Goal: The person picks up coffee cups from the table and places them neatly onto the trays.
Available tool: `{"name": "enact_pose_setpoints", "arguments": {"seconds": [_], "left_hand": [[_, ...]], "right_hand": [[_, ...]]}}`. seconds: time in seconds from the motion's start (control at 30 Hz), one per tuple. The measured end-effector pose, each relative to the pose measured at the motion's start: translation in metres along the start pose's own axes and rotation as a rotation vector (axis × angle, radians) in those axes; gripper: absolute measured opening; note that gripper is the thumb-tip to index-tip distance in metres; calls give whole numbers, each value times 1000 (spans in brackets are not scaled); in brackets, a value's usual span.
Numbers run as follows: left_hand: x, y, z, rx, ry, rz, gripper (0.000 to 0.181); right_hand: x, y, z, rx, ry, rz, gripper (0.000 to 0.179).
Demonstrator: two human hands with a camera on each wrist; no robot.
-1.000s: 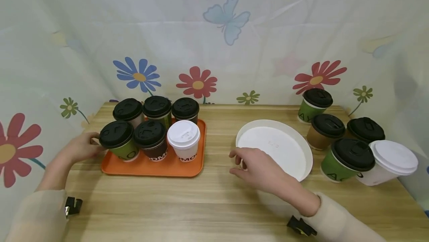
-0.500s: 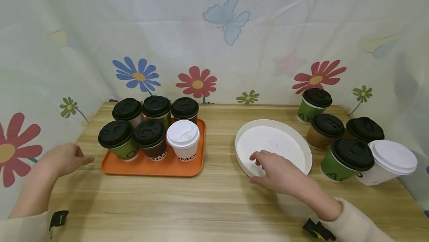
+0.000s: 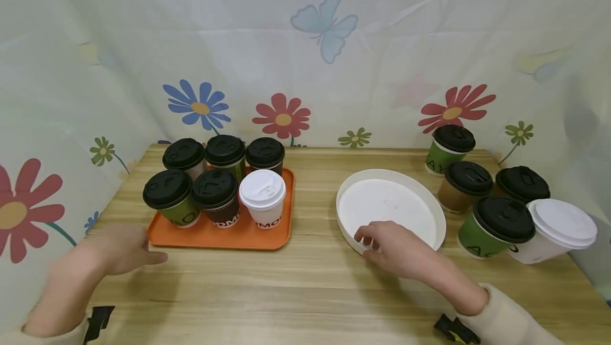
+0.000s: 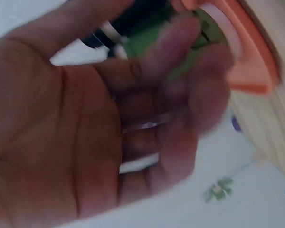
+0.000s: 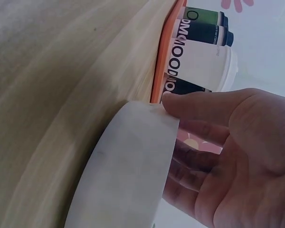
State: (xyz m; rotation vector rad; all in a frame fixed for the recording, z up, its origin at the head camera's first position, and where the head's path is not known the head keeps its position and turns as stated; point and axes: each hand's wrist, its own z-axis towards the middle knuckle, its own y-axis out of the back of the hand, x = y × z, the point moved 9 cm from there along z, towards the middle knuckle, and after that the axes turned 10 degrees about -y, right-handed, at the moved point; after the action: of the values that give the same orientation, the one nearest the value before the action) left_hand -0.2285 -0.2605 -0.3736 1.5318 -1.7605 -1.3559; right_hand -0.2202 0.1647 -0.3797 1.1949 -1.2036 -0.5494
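My left hand [image 3: 116, 249] hovers beside the front left corner of the orange tray [image 3: 219, 240], fingers loosely bent and holding nothing. The left wrist view has its palm [image 4: 42, 137] in front of a blurred green cup. Two rows of lidded paper coffee cups stand on that tray, among them a green cup [image 3: 169, 196] with a black lid and a white cup [image 3: 262, 199] with a white lid. At the near left rim of the round white tray [image 3: 420, 212], my right hand [image 3: 398, 249] grips the edge, thumb [image 5: 199, 104] outside and fingers inside.
Several more lidded cups stand right of the white tray, including a green one [image 3: 494, 225], a brown one [image 3: 463, 188] and a large white one [image 3: 556, 231]. A flowered curtain [image 3: 324, 69] hangs behind the wooden table [image 3: 267, 297].
My left hand has left the orange tray's left edge, swung out, then come forward to its front left corner. My right hand has moved right onto the white tray's rim. The trays stay put.
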Motion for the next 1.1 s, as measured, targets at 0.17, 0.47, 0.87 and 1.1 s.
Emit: {"name": "enact_pose_setpoints", "arguments": {"seconds": [0.17,0.47,0.87,1.1], "left_hand": [[-47,-13,7,54,-157,-116,34],[-143,-40,26,140,-519,-139,25],[-216,-40,71,-159,-749,-119,21],[-230,-38,91,-315,-670,-207,51]], "right_hand": [[5,-2,1,-7,47,17,15],[10,-2,3,-22,63,9,17],[12,-4,3,-72,40,-15,15],[19,-6,4,-86,82,-21,25]]}}
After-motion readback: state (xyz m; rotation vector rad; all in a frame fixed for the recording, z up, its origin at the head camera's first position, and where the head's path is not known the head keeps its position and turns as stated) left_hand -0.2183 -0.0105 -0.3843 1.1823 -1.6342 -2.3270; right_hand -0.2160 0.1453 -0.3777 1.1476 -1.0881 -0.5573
